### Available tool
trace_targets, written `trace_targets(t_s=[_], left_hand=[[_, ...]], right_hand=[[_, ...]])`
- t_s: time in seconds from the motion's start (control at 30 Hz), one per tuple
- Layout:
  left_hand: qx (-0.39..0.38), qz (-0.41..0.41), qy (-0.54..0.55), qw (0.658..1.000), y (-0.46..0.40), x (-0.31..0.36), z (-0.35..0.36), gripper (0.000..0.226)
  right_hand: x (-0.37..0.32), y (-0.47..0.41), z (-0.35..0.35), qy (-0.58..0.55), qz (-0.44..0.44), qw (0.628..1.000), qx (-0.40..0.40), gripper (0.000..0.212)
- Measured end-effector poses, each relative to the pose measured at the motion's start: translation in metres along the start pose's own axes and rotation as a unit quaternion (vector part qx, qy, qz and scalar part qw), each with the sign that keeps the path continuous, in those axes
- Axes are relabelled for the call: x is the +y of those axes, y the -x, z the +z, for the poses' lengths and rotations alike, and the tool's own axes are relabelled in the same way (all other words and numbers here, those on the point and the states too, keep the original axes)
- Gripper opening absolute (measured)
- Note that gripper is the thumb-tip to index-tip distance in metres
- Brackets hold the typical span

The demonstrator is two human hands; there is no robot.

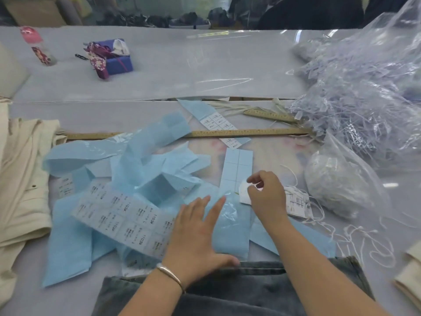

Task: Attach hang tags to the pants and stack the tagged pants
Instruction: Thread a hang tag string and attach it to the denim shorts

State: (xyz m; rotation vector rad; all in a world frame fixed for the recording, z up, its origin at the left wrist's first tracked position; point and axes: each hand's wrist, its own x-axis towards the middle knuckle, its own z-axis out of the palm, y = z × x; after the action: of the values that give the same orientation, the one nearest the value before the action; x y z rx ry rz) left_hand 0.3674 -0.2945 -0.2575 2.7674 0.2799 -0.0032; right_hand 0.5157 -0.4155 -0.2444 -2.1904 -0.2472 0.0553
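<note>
**Tag in hand, clutter all round**

Grey pants (239,290) lie at the near edge of the counter (159,71), waistband running left to right. Left hand (198,231) presses flat, fingers spread, on blue backing paper (230,226). Right hand (265,190) pinches a white hang tag (244,193), just right of centre. Loose strings (355,238) nearby could snag; the tag may slip.
</note>
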Motion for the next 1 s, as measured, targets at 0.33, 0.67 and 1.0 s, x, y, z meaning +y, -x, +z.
trace_targets(t_s=[0.33,0.67,1.0], left_hand=[[0.236,-0.064,0.152,0.958,-0.019,-0.001,-0.016,0.01],[0.218,-0.164,0.474,0.837,-0.036,-0.006,-0.053,0.009],[0.105,-0.077,0.585,0.801,-0.033,0.01,-0.081,0.013]], right_hand=[[0.018,0.101,-0.026,0.157,0.077,0.97,-0.168,0.018],[0.008,0.097,0.011,0.132,0.063,0.984,-0.098,0.054],[-0.04,0.059,-0.042,-0.193,-0.059,0.968,-0.151,0.046]])
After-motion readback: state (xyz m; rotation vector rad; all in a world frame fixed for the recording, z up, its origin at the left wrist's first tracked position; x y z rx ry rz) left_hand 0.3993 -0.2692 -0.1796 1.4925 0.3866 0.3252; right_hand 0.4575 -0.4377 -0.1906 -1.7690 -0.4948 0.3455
